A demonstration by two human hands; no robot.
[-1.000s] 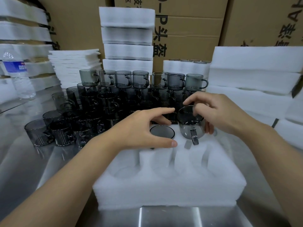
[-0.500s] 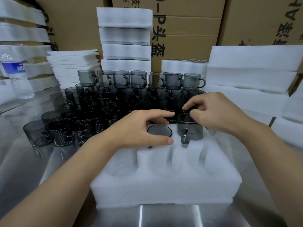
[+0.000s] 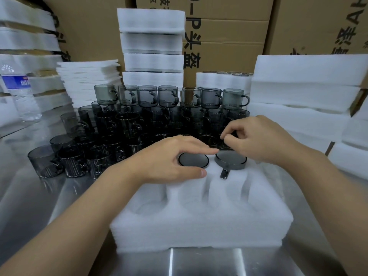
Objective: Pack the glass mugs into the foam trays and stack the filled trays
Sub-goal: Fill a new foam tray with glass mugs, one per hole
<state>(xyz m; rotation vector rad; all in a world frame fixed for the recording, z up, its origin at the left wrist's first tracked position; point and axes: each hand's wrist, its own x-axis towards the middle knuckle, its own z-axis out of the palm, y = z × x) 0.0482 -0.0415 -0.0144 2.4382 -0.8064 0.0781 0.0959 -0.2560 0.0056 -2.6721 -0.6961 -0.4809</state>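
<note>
Two smoky grey glass mugs (image 3: 193, 159) in one white foam tray (image 3: 199, 226); seven mugs (image 3: 147, 96) line the top row; one clear plastic bottle (image 3: 20, 92).

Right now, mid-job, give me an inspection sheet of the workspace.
Surface: steel table, reflective.
Job's things: foam tray holds left mug and right mug in its far row, the right one sitting higher; near pockets empty; loose mugs clustered behind.
Clutter: water bottle far left.
Hands: left hand rests around left mug, fingers relaxed; right hand curled over right mug's far rim, grip unclear.
Cables: nothing seen.
Surroundings: foam stacks, cardboard boxes.
</note>
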